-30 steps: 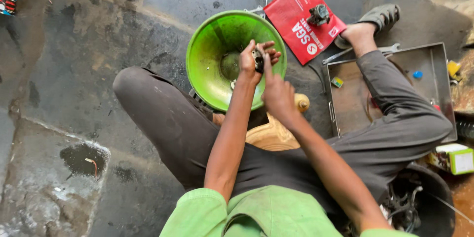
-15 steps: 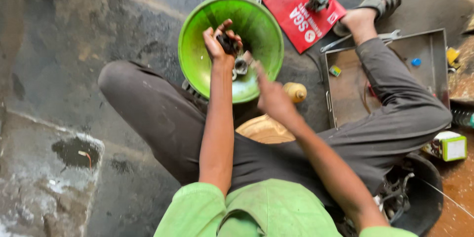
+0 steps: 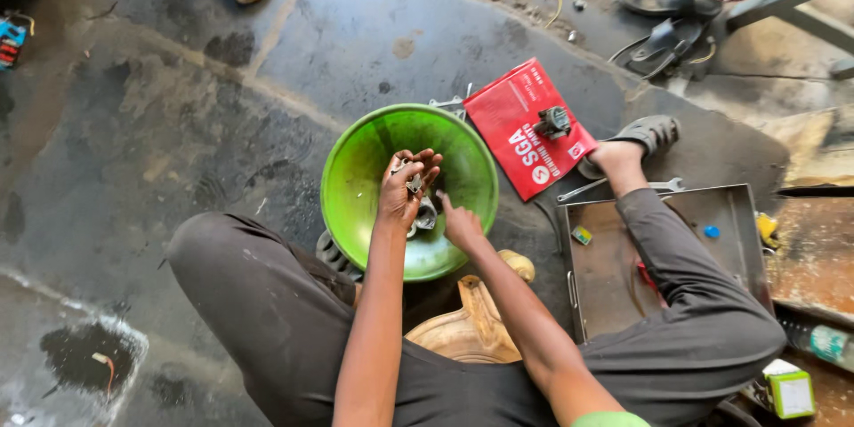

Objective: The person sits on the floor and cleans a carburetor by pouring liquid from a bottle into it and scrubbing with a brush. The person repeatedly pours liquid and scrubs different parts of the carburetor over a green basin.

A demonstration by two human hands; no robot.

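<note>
Green bowl (image 3: 356,178) holds metal parts (image 3: 425,213), both hands inside.

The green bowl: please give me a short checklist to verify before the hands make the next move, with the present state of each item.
1. Green bowl sits flat on the floor between the legs: ok.
2. Left hand has a grip on the small metal part over the bowl: ok.
3. Grip firm enough: cannot tell.
4. Right hand is free, one finger extended: ok.
5. Second metal piece lies inside the bowl, within reach: ok.
6. Metal tray beside the right leg is reachable: ok.
</note>
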